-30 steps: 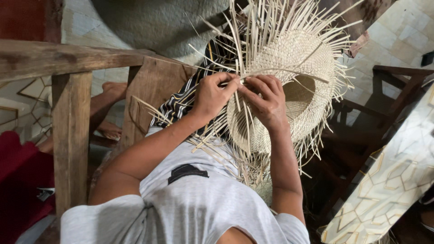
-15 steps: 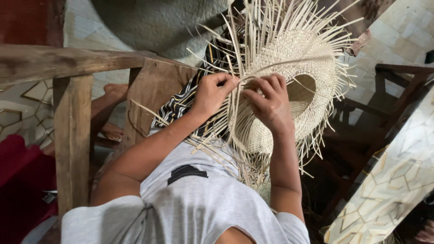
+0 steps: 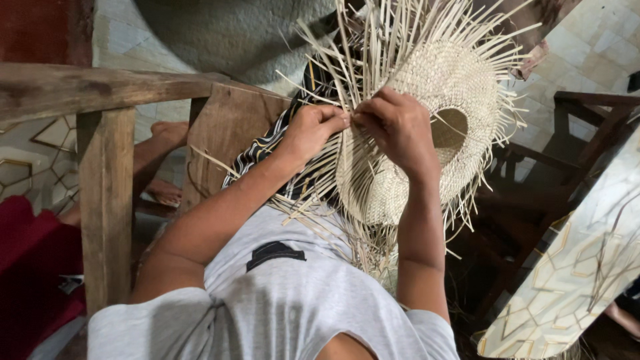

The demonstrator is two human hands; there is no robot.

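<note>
We hold a half-woven straw hat [image 3: 427,127] on our lap, its woven crown just beyond our hands and loose straws [image 3: 400,33] fanning out all around them. Our left hand [image 3: 313,130] and right hand [image 3: 400,123] are both closed, fingertips meeting and pinching thin straws at the brim's unfinished edge. The hat looks light and springy, yet the single strands seem brittle enough to kink, so we judge it best gripped close to the tight weave, not out at the free ends.
</note>
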